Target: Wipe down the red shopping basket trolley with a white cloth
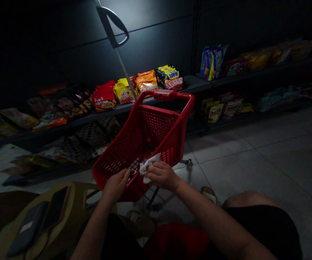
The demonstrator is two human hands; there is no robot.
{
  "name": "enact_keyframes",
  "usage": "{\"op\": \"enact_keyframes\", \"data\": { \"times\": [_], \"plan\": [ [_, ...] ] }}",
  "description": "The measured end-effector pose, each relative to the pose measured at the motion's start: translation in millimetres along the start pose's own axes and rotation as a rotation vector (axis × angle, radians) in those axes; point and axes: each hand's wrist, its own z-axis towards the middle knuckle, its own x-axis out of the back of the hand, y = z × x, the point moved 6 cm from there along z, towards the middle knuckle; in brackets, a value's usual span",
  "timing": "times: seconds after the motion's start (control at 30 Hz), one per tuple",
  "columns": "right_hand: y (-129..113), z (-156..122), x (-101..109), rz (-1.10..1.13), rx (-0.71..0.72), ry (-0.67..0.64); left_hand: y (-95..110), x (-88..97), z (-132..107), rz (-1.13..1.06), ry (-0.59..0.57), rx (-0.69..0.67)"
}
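A red plastic shopping cart (172,119) stands tilted in front of me on the tiled floor. My left hand (116,186) grips its near rim, fingers curled over the edge. My right hand (162,176) presses a white cloth (148,166) against the rim of the cart's near corner, fingers closed on the cloth. The cart's basket looks empty. My knees show at the bottom of the view.
Dark shelves (193,83) behind the cart hold snack packets (145,81). A pole with a black loop handle (115,30) leans against the shelf. A yellowish stool (71,213) at lower left carries two dark phones (55,207). Grey floor tiles (266,155) stretch to the right.
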Motion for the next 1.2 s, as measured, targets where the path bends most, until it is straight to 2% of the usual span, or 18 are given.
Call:
{"op": "enact_keyframes", "data": {
  "times": [0.07, 0.13, 0.23, 0.37, 0.53, 0.63, 0.7, 0.77, 0.83, 0.9, 0.97, 1.03, 1.1, 1.13, 1.2],
  "plan": [
    [33.7, 2.1, 18.7, -0.024, -0.115, 0.041, 3.0, 1.7, -2.1, 0.004, 0.011, 0.001],
    [69.4, 3.3, 41.6, -0.093, -0.295, 0.139, 5.8, 2.3, -2.8, -0.014, 0.022, -0.009],
    [98.8, 5.0, 64.1, -0.186, -0.48, 0.21, 7.0, 2.6, -2.5, -0.062, 0.061, -0.027],
    [100.1, 8.4, 70.8, -0.257, -0.535, 0.168, 6.1, 3.5, -4.9, -0.141, 0.115, -0.038],
    [108.9, 11.1, 77.9, -0.337, -0.55, 0.178, 5.0, 6.9, -8.4, -0.217, 0.163, -0.033],
    [109.4, 11.9, 73.6, -0.326, -0.565, 0.193, 4.3, 7.2, -6.6, -0.223, 0.161, -0.04],
    [96.1, 10.2, 63.1, -0.295, -0.559, 0.2, 3.8, 7.3, -4.9, -0.247, 0.152, -0.041],
    [68.4, 7.9, 44.7, -0.222, -0.501, 0.182, 3.2, 8.4, -4.0, -0.296, 0.16, -0.039],
    [24.8, 6.4, 18.9, -0.101, -0.357, 0.129, 2.4, 10.5, -4.4, -0.356, 0.19, -0.041],
    [-31.1, 4.8, -12.3, 0.034, -0.143, 0.025, 1.5, 13.0, -6.1, -0.4, 0.241, -0.048],
    [-86.3, 1.2, -43.8, 0.123, 0.065, -0.126, 1.4, 14.1, -8.4, -0.408, 0.286, -0.058],
    [-124.2, -2.8, -67.1, 0.151, 0.203, -0.252, 2.3, 12.9, -10.4, -0.402, 0.3, -0.059],
    [-135.4, -3.7, -76.2, 0.158, 0.259, -0.323, 3.8, 10.3, -11.4, -0.388, 0.284, -0.049],
    [-132.5, -2.7, -74.5, 0.164, 0.282, -0.331, 4.6, 9.2, -11.5, -0.38, 0.271, -0.045],
    [-115.5, 2.7, -58.4, 0.181, 0.324, -0.263, 5.4, 8.4, -10.9, -0.354, 0.251, -0.04]
  ]
}}
